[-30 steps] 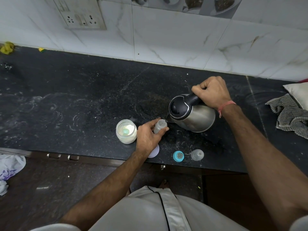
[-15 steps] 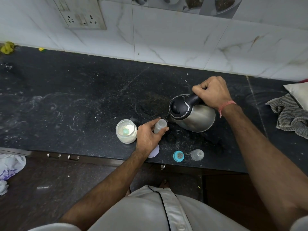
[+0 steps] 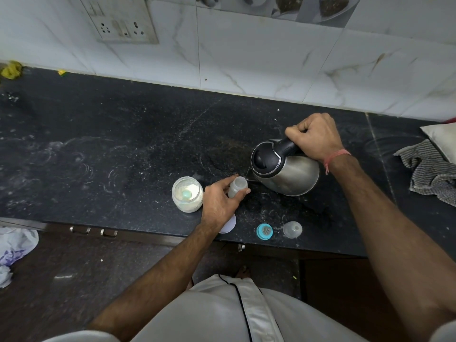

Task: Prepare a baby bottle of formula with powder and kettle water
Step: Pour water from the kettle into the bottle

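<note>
My left hand (image 3: 219,201) grips a small clear baby bottle (image 3: 237,185) standing on the black counter (image 3: 123,149). My right hand (image 3: 314,137) holds the black handle of a steel kettle (image 3: 287,169), tilted left with its spout right at the bottle's open mouth. An open glass jar of white powder (image 3: 187,194) with a teal scoop inside stands just left of my left hand. A teal bottle ring with its teat (image 3: 264,231) and a clear cap (image 3: 292,229) lie near the counter's front edge.
A white lid (image 3: 228,227) lies partly under my left wrist. A striped cloth (image 3: 429,169) and a pale cushion (image 3: 441,139) sit at the right. A wall socket (image 3: 121,23) is on the tiled wall. Drawer handles (image 3: 93,232) sit below the counter edge.
Almost nothing has moved; the kettle stays tilted with its spout at the bottle, and both hands keep their grip.
</note>
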